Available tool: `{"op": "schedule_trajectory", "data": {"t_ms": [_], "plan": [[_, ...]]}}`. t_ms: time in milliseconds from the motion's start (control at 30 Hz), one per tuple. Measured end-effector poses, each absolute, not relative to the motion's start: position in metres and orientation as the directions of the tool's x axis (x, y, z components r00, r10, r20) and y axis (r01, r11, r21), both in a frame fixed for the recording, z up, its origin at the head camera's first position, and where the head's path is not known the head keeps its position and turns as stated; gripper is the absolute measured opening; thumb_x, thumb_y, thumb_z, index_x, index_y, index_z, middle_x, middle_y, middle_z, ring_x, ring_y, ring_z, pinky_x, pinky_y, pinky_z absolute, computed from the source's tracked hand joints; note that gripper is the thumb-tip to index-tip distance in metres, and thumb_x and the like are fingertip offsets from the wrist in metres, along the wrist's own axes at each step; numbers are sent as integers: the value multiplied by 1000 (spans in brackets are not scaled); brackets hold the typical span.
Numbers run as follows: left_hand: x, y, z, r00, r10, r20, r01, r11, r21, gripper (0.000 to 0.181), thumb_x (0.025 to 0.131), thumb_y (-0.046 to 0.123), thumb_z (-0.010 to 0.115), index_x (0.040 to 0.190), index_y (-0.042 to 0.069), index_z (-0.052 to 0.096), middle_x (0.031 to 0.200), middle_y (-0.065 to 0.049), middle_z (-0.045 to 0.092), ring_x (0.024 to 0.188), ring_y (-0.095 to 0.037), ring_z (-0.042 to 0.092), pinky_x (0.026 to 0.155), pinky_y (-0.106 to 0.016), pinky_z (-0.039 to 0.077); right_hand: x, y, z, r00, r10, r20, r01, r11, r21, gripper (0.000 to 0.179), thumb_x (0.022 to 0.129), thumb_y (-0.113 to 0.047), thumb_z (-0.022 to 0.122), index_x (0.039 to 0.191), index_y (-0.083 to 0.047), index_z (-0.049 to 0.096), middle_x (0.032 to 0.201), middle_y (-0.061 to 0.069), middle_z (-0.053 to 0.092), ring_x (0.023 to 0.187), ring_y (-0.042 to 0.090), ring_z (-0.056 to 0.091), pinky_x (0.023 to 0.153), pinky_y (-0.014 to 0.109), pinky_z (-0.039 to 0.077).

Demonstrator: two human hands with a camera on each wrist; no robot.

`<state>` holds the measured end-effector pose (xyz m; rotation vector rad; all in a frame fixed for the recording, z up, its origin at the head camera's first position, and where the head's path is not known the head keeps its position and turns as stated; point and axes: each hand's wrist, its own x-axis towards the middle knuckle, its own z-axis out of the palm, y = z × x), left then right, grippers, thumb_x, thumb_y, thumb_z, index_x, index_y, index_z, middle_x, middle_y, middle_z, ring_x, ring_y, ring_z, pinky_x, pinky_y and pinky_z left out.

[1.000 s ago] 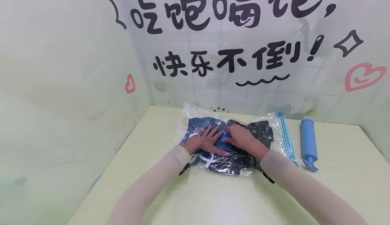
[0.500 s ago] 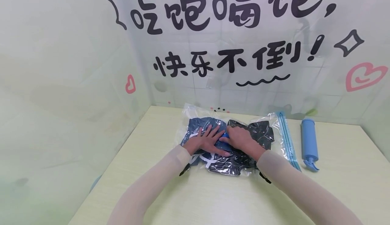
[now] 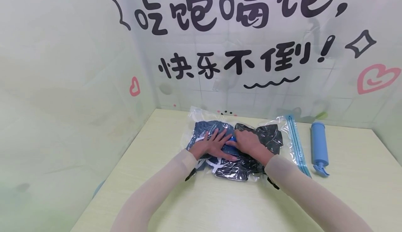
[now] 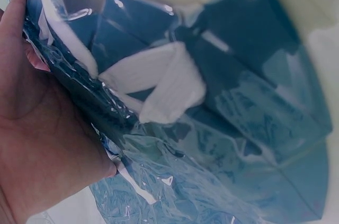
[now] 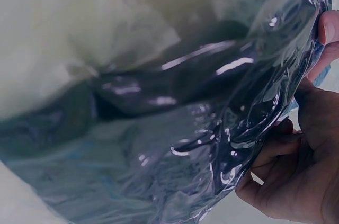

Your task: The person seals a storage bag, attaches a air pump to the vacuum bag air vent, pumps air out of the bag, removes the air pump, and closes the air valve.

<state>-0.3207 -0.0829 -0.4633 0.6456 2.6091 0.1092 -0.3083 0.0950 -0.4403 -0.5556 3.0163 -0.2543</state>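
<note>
A clear vacuum storage bag (image 3: 197,114) lies flat on the table, packed with folded blue clothes (image 3: 205,127) and black clothes (image 3: 272,134). Spread over the blue side, my left hand (image 3: 214,147) presses on the plastic with straight fingers. My right hand (image 3: 249,142) grips a blue valve cap (image 3: 231,141) near the bag's middle, thumb on its left side; the fingers cover much of the cap. In the left wrist view, white stripes (image 4: 175,83) show on blue cloth under wrinkled plastic beside the left hand (image 4: 47,134). The right wrist view shows the right hand (image 5: 307,171) with bent fingers behind the bag's shiny bulge.
To the right of the bag's blue zip strip (image 3: 297,144) lies a blue hand pump (image 3: 319,144), its handle toward me. The pale table (image 3: 220,207) meets a printed curtain (image 3: 176,96) at the back and on the left.
Over the first half second my right hand turned slightly at the valve cap, its thumb and forearm shifting left. Since then both hands look still; the left stays spread in the same place.
</note>
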Motion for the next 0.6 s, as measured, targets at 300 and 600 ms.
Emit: {"op": "schedule_trajectory", "data": {"t_ms": [300, 600], "plan": [[-320, -83, -459, -790, 457, -408, 420, 889, 182, 111, 81, 85, 54, 163, 36, -3, 167, 10, -18, 148, -21, -25, 113, -57, -17, -307, 95, -440, -935, -355, -20, -347, 925, -154, 59, 97, -58, 62, 105, 1, 64, 79, 13, 64, 72, 33, 68, 60, 46, 58], [-315, -82, -452, -781, 460, -422, 420, 887, 191, 109, 84, 82, 54, 164, 35, -2, 167, 8, -17, 148, -21, -24, 114, -56, -16, -314, 111, -435, -899, -430, -84, -399, 883, -247, 64, 93, -64, 63, 109, -2, 61, 80, 7, 61, 68, 24, 62, 59, 40, 51]]}}
